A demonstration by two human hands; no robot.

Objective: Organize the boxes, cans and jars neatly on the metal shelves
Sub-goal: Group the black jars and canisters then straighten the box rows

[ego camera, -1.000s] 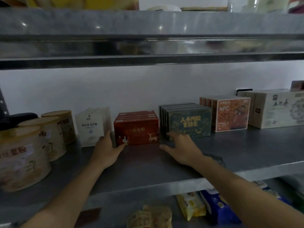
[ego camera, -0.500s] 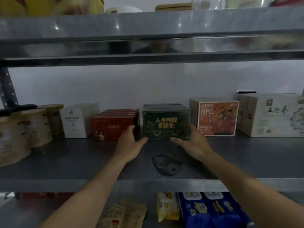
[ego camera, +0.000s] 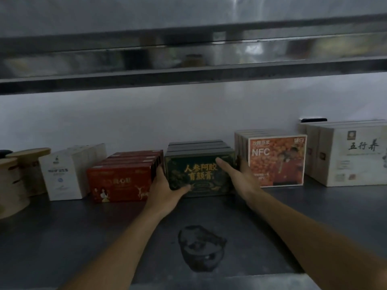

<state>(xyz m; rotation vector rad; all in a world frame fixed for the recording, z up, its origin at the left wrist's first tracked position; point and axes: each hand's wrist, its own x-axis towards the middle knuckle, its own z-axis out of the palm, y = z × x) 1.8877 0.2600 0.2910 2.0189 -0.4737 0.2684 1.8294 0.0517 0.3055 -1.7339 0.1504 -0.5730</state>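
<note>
Far out to the left of the left hand (ego camera: 165, 190) stand the round tubs (ego camera: 16, 181). Next come the white boxes (ego camera: 67, 174). Then come the red boxes (ego camera: 123, 183), just beside the back of that hand.

The left hand is not closed in a fist. Its fingers slide into the thin gap between the red boxes and the dark green boxes (ego camera: 199, 174). They look straight, but the gap hides most of them. Its thumb lies on the low front of the green boxes.

The green boxes sit right between the two hands, and both hands touch them. They stand in a row, one behind the next, so the row runs away from the person toward the wall. The wide front faces the person.

The right hand (ego camera: 240, 178) is flat too. It presses the right side of the green boxes, and its thumb lies across the front. Just to its right, very close, stand the orange boxes (ego camera: 276, 160). The pale boxes (ego camera: 351, 153) are farther right.

All of these sit on the metal shelf (ego camera: 83, 237).

Both hands are equally near, so I think they can push the green row straight back or slide it sideways together. It looks like a small nudge is all it needs.
</note>
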